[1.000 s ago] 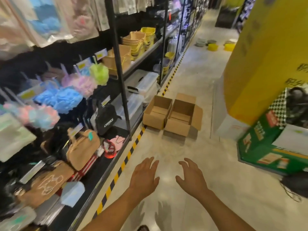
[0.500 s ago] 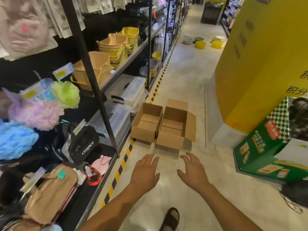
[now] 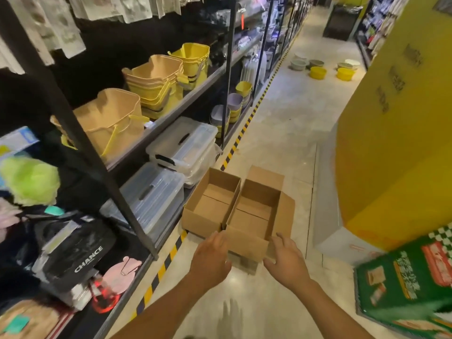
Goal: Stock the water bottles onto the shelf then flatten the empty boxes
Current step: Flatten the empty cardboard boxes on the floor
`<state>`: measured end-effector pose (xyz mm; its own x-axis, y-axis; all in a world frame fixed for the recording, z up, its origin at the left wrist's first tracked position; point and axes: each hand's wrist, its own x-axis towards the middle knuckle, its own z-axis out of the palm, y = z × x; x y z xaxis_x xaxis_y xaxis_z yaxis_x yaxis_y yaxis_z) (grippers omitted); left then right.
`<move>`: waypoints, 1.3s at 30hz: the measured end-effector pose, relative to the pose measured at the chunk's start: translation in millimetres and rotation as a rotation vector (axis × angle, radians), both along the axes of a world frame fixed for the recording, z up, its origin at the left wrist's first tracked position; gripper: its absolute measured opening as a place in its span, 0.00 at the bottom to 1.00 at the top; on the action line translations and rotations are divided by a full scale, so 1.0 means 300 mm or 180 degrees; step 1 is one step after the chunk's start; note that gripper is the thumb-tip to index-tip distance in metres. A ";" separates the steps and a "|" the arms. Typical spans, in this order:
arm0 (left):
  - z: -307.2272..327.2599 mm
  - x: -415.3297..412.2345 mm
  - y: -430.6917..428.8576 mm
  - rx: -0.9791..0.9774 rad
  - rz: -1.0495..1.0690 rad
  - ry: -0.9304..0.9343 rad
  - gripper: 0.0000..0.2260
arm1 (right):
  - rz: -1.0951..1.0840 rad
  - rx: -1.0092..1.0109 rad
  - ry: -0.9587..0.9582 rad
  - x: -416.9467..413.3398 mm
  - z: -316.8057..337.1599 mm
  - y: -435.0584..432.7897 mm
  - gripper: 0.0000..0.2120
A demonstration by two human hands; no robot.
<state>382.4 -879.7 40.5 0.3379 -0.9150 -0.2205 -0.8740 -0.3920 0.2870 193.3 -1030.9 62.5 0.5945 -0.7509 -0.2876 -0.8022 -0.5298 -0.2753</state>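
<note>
Two empty cardboard boxes stand side by side on the aisle floor, tops open: the left box [image 3: 210,209] next to the shelf and the right box [image 3: 256,214] with a flap folded out to the right. My left hand [image 3: 210,260] reaches the near left corner of the right box, fingers spread and relaxed. My right hand [image 3: 286,263] is at its near right corner, fingers spread too. Neither hand grips anything. No water bottles are in sight.
A black shelf [image 3: 156,128] runs along the left with yellow buckets [image 3: 154,79], clear storage bins [image 3: 181,148] and bags. A yellow pillar [image 3: 396,148] and a green carton [image 3: 406,285] stand on the right. Bowls [image 3: 318,72] sit on the floor far down the aisle.
I have moved forward along the aisle; the boxes are much nearer and both hands have reached the near edge of the right box.
</note>
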 end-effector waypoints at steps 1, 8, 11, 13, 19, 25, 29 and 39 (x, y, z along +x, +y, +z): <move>-0.011 0.022 -0.055 0.0023 0.0026 0.0057 0.31 | 0.0018 0.0000 0.0012 0.022 -0.008 -0.059 0.33; -0.096 0.206 -0.451 0.0174 0.0016 0.0169 0.30 | 0.0137 0.0056 0.0198 0.217 -0.069 -0.467 0.33; -0.138 0.283 -0.621 0.0246 0.0067 0.0240 0.32 | 0.0202 0.0104 0.0301 0.307 -0.094 -0.635 0.34; -0.170 0.324 -0.725 0.0284 0.0044 0.0284 0.32 | 0.0267 0.0111 0.0324 0.359 -0.125 -0.746 0.33; -0.293 0.396 -0.977 0.0557 0.0214 0.0293 0.32 | 0.0514 0.0263 0.0469 0.451 -0.251 -1.050 0.30; -0.512 0.349 -1.140 0.0615 0.0796 0.0365 0.30 | 0.1274 0.0344 0.0866 0.472 -0.481 -1.373 0.33; -0.691 0.266 -1.227 0.0750 0.1391 0.0617 0.29 | 0.1821 0.0398 0.1125 0.489 -0.693 -1.560 0.34; -1.321 -0.002 -1.393 0.0795 0.1603 0.0676 0.22 | 0.2462 0.0455 0.1515 0.412 -1.326 -1.833 0.34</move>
<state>381.8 -1297.6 -355.6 0.6414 -0.5656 -0.5183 -0.4970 -0.8210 0.2809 317.0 -1580.8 -335.2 0.7114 -0.1317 -0.6904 -0.2840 -0.9524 -0.1110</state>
